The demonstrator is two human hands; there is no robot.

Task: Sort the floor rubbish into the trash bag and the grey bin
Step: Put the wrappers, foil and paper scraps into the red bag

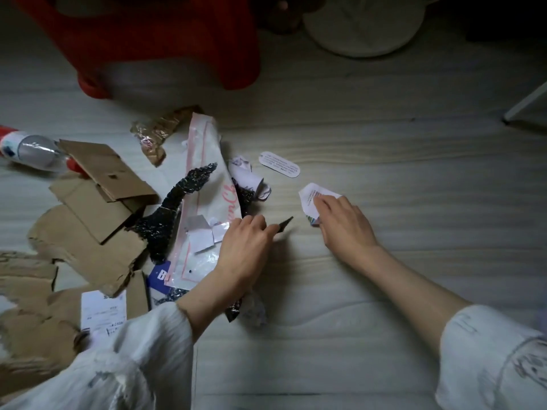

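Rubbish lies scattered on the pale wood floor. My left hand [247, 247] pinches a small dark scrap [284, 224] just off the floor, beside a white zip bag with pink edging [204, 173]. My right hand [340, 220] has its fingers curled on a folded white printed paper [310, 199] lying on the floor. A white oval tag [279, 164] lies a little beyond that paper. Black crinkled plastic [177, 199] runs under and beside the zip bag. No trash bag or grey bin shows in view.
Torn brown cardboard pieces [88, 220] cover the left side, with a shipping label [103, 312]. A clear plastic bottle with red ends [32, 150] lies far left. A red stool [165, 45] stands at the back, a white round base [364, 25] to its right.
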